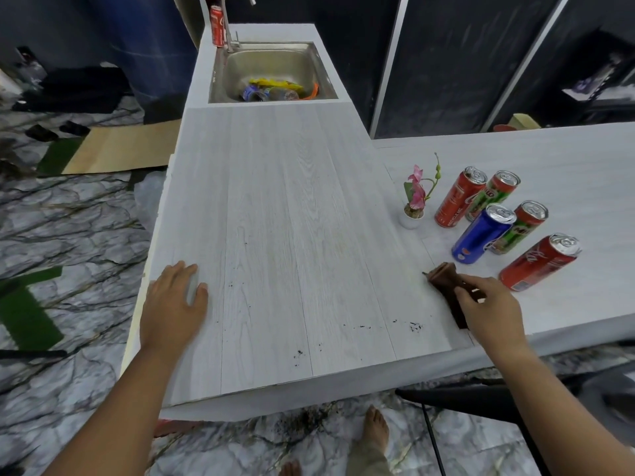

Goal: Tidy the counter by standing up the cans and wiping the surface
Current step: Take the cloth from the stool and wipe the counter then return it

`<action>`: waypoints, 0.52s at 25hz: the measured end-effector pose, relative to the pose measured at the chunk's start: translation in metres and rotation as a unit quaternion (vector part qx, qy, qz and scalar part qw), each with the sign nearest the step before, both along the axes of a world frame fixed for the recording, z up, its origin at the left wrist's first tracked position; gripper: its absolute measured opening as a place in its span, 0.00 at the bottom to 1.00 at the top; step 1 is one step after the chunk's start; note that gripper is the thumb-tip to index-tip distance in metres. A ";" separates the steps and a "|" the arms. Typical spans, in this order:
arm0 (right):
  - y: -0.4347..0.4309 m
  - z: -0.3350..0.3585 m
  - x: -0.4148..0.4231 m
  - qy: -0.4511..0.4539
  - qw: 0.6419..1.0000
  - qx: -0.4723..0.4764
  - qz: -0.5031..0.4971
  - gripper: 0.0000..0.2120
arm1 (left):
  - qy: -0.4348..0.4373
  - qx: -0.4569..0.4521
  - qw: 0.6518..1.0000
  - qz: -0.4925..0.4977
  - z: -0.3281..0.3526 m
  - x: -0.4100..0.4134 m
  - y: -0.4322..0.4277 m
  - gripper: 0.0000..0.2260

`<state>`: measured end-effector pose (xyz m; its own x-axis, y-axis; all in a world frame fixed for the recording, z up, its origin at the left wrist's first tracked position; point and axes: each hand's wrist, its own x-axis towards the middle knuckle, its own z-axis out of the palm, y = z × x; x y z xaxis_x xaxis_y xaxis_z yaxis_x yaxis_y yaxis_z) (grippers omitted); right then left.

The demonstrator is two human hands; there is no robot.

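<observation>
Several cans stand upright in a group at the right of the white counter [292, 207]: a red can [458, 199], a green and red can [493, 195], a blue can [481, 235], another green and red can [522, 228] and a red can [537, 264] nearest me. My right hand [488, 307] grips a folded brown cloth [450, 286] pressed on the counter just left of the nearest red can. My left hand [175, 297] lies flat on the counter's left edge, fingers spread, holding nothing. Dark crumbs [414, 326] dot the surface near the front edge.
A small potted pink flower [414, 201] stands left of the cans. The steel sink [275, 53] at the far end holds wrappers and bottles, with a red can [217, 25] beside its tap. A black chair [481, 398] sits under the counter's right front. My bare foot [374, 431] is below.
</observation>
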<state>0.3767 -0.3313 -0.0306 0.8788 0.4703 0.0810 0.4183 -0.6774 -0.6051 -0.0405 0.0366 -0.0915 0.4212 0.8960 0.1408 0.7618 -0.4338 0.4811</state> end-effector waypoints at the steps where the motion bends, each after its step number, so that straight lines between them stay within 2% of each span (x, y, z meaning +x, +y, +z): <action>1: -0.004 -0.005 -0.003 0.003 1.000 -0.029 -0.013 0.14 | 0.015 -0.009 1.000 -0.006 0.001 -0.003 -0.003 0.24; 3: -0.006 -0.013 -0.014 0.001 0.999 -0.050 -0.019 0.14 | 0.044 -0.011 0.999 -0.024 0.001 -0.014 -0.014 0.26; 8: 0.012 -0.017 -0.074 -0.011 0.999 -0.023 0.022 0.12 | 0.060 0.013 0.997 -0.040 0.001 -0.033 -0.041 0.32; 13: 0.047 -0.018 -0.149 -0.022 0.997 -0.009 0.072 0.08 | 0.050 0.013 0.998 -0.031 0.003 -0.031 -0.046 0.31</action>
<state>0.2280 -0.2839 -0.0486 0.7983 0.5925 0.1078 0.5371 -0.6196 -0.5724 -0.0714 -0.0092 -0.0881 0.4886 0.8645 0.1177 0.7768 -0.4925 0.3926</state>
